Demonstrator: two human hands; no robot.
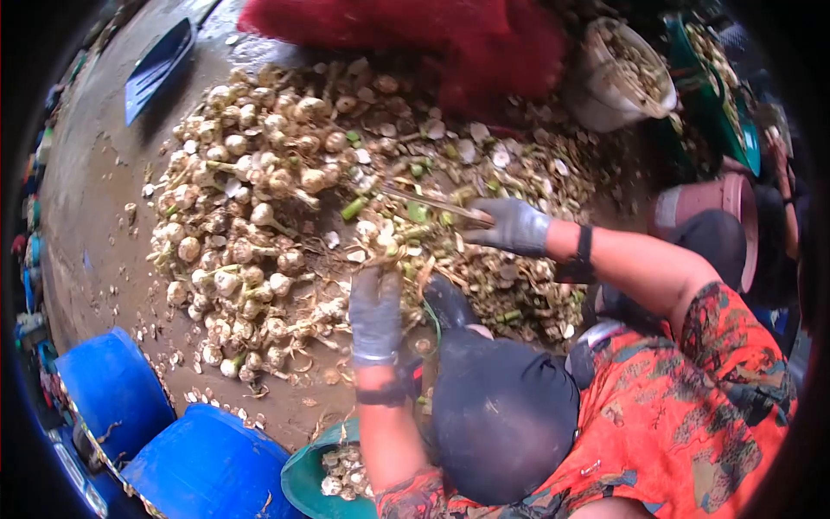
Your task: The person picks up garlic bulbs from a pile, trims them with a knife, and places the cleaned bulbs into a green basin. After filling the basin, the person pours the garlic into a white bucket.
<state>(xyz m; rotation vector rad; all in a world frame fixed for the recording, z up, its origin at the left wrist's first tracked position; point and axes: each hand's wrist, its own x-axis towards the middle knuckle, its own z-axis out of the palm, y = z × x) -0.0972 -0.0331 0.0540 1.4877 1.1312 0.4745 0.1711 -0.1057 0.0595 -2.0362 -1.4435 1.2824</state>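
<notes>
My left hand (pixel 376 313), in a grey glove, closes its fingers around a garlic bulb (pixel 368 231) with dry, frayed skin, low in the middle of the view. To its upper right, my right hand (pixel 512 226), also gloved, grips a knife (pixel 432 202). The narrow blade points left, above the held garlic and apart from it. A large heap of garlic bulbs with stalks (pixel 259 208) spreads to the left of both hands. Cut stalks and pale trimmings (pixel 527 268) lie around and below my right hand.
Blue tubs (pixel 207 463) and a green container of bulbs (pixel 303 471) stand lower left. A blue scoop (pixel 160 71) lies upper left. Red netting (pixel 484 43), a white bucket (pixel 596 95), a green container (pixel 718 95) and a pink bucket (pixel 726 195) are beyond. A co-worker's arm (pixel 788 203) shows right.
</notes>
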